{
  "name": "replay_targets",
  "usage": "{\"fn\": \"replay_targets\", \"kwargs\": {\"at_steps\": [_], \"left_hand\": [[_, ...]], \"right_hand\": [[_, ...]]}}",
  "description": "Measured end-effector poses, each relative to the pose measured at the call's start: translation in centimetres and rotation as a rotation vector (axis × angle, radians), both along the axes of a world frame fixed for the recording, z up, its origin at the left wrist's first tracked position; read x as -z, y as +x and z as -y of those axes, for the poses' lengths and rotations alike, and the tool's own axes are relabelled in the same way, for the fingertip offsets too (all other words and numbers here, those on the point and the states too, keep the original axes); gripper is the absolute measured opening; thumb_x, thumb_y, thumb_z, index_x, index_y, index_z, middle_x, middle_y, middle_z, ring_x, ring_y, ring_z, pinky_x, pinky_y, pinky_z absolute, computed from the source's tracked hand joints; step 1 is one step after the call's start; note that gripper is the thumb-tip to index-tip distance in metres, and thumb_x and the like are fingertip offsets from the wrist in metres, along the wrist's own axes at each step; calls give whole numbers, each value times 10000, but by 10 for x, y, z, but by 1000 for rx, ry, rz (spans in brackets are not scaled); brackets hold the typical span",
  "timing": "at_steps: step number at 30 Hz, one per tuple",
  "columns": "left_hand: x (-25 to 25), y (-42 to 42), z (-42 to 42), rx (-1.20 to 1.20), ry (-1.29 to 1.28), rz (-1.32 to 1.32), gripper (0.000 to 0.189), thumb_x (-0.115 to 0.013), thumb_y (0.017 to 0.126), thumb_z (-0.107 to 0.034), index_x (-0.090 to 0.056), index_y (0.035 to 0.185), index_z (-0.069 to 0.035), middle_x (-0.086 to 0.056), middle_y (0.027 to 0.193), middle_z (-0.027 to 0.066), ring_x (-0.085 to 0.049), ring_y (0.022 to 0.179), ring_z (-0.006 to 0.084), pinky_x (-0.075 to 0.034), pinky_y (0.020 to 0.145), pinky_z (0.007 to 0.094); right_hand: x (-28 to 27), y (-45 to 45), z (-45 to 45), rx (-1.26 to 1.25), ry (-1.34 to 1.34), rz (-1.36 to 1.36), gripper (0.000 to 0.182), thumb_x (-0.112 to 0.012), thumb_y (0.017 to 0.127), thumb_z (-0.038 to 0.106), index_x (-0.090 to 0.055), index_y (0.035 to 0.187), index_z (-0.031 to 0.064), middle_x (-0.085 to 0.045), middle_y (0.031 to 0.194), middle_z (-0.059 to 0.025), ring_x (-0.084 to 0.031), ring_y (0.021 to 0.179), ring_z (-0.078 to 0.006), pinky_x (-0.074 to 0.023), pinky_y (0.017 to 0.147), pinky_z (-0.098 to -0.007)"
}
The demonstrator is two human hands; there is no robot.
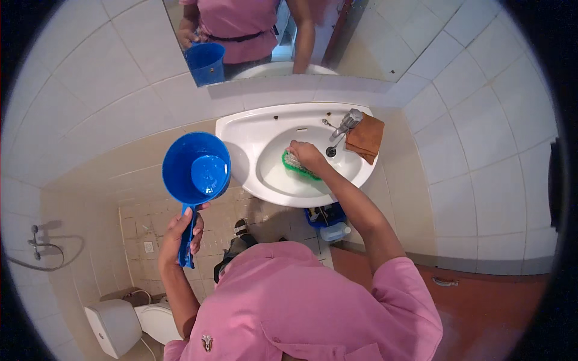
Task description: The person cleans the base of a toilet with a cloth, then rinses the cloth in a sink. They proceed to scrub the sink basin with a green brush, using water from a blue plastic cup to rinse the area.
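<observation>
My left hand [171, 235] grips the long handle of a blue plastic dipper [194, 169], held left of the washbasin. The dipper's mouth faces up, and its bottom looks wet and shiny. Inside the white ceramic washbasin [239, 173], my right hand [308, 158] is closed on a scrubbing pad [300, 170] with a green edge and a pale middle. The pad rests against the bowl, partly hidden by the fingers. Right of that hand are the dark drain [331, 151] and a chrome tap [350, 122]. A folded brown cloth [366, 137] lies on the basin's right rim.
A mirror [361, 40] hangs above the basin. Below it on the floor are a blue container [323, 215] with items and a translucent plastic jug [335, 232]. A toilet [115, 327] and a hand shower [36, 243] are at left. A reddish-brown door [487, 307] is at lower right.
</observation>
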State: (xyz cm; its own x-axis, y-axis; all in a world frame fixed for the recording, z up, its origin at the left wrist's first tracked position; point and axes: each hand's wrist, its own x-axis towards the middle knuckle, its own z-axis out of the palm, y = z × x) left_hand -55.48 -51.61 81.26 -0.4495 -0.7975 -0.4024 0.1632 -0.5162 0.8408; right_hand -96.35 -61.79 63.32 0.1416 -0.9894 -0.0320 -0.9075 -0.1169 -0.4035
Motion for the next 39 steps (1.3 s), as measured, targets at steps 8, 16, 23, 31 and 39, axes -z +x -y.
{"fn": "replay_targets", "kwargs": {"at_steps": [8,16,23,31,39], "left_hand": [[3,3,-2,-48,8,2,526,-442,1001,-404,-462,1281,41,-431,635,-18,-393,375,45,-352,329,179],[13,7,-3,-85,51,-21,494,-467,995,-374,-487,1265,38,-456,644,-6,-416,387,49,-366,344,189],[6,6,-5,-98,15,-18,506,-470,993,-382,-489,1267,42,-455,643,-8,-412,387,47,-359,342,190],[13,15,-9,-156,8,12,527,-477,988,-401,-484,1277,40,-452,647,-12,-404,389,43,-348,338,182],[6,7,-5,-112,-7,-10,518,-469,994,-394,-483,1268,45,-448,642,-12,-400,389,39,-349,342,179]], "right_hand": [[20,-20,0,108,-36,91,384,-461,968,377,-635,929,37,-622,991,-232,-608,957,-388,-482,821,-463],[20,-1,-44,-58,-7,15,509,-423,977,445,-627,879,-11,-634,910,-214,-620,841,-396,-492,758,-465],[-23,15,-60,97,116,-175,671,-406,912,628,-691,781,34,-659,749,-180,-659,720,-348,-521,681,-449],[11,-3,-54,159,72,-145,591,-416,941,545,-701,771,56,-672,720,-159,-670,725,-317,-532,645,-431],[-6,-12,-45,43,-338,-190,247,-632,831,340,-681,780,103,-602,794,-93,-624,797,-279,-516,652,-408]]}}
